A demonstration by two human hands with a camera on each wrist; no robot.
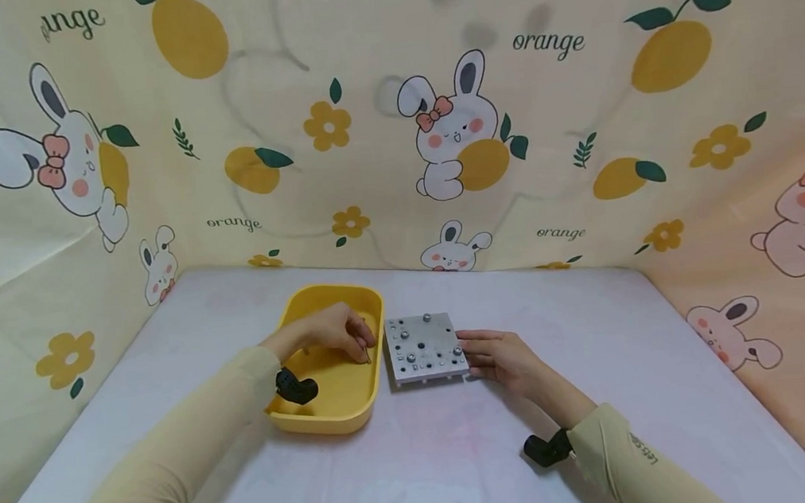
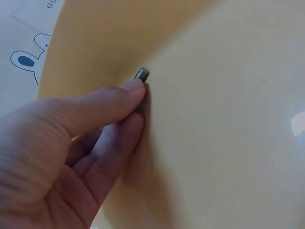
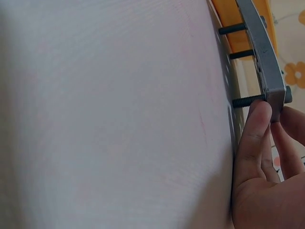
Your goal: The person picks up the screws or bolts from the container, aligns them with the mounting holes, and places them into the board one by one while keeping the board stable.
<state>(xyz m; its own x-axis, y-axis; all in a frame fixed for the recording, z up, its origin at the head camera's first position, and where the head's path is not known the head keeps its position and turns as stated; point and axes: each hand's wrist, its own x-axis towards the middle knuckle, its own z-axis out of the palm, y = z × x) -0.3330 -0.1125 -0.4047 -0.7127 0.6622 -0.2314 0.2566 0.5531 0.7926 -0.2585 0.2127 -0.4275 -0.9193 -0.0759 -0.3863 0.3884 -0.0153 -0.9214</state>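
Note:
My left hand (image 1: 338,333) is inside the yellow tray (image 1: 329,427), close to its right wall. Between thumb and fingertips it pinches a small dark metal pin (image 2: 142,74); one end sticks out past the thumb, the rest is hidden. Right of the tray lies a square silver metal plate (image 1: 427,349) with several holes and a few bolts standing up from its top. Threaded screws (image 3: 249,101) poke out below the plate. My right hand (image 1: 501,361) grips the plate's right edge at a corner, thumb beside one screw and fingers on the other face.
A white cloth (image 1: 422,473) covers the table. Printed cloth (image 1: 363,127) with rabbits and oranges rises behind and along both sides. Black wrist cameras (image 1: 296,386) sit on both wrists, the left one over the tray.

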